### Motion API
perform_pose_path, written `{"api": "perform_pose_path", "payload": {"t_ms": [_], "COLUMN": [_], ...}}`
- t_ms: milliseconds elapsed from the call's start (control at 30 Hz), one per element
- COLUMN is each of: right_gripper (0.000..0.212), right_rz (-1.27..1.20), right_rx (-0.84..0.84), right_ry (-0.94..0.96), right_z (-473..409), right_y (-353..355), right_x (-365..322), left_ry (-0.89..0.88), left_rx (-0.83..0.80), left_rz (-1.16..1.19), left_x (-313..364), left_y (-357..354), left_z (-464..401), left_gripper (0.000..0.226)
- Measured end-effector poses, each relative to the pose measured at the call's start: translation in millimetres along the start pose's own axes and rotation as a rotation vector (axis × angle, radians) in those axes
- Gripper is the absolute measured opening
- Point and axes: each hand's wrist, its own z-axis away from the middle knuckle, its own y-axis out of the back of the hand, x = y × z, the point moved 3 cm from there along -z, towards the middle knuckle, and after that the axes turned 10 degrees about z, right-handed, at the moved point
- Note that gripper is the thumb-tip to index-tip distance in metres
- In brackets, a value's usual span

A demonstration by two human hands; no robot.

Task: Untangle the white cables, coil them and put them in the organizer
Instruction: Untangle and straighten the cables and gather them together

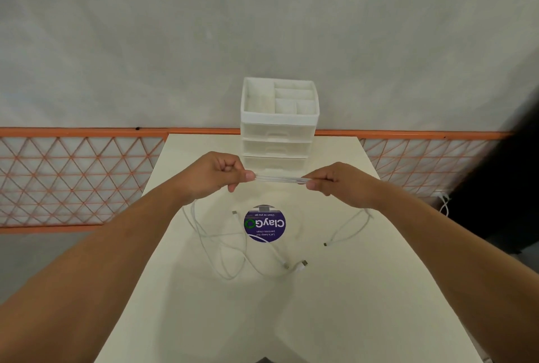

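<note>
My left hand and my right hand are raised above the table, each pinching one end of a folded bundle of white cable stretched taut between them. A loose tail of cable hangs from under my right hand down to the table. More white cables lie tangled on the tabletop below my left hand, their plugs near the middle. The white organizer, with open top compartments and three drawers, stands at the table's far edge behind my hands.
A round purple sticker is stuck on the cream table. Orange lattice railing runs on both sides behind the table. A dark shape and another white cord are at the right.
</note>
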Motion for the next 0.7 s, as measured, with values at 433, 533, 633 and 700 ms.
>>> {"api": "perform_pose_path", "payload": {"t_ms": [433, 533, 633, 700], "right_gripper": [0.039, 0.041, 0.028, 0.021], "right_rz": [0.058, 0.195, 0.137, -0.005], "right_rx": [-0.018, -0.074, 0.028, 0.069], "right_ry": [-0.079, -0.002, -0.016, -0.03], "right_z": [2, 3, 1, -1], "right_y": [0, -3, -4, -2], "right_x": [7, 10, 16, 17], "left_ry": [-0.021, -0.025, -0.025, -0.018], "left_rx": [0.068, 0.06, 0.056, 0.058], "left_rz": [-0.004, 0.021, 0.02, 0.012], "left_x": [-7, -8, -7, -8], "left_y": [5, 2, 1, 2], "left_z": [-1, 1, 1, 0], "left_gripper": [0.035, 0.033, 0.031, 0.032]}}
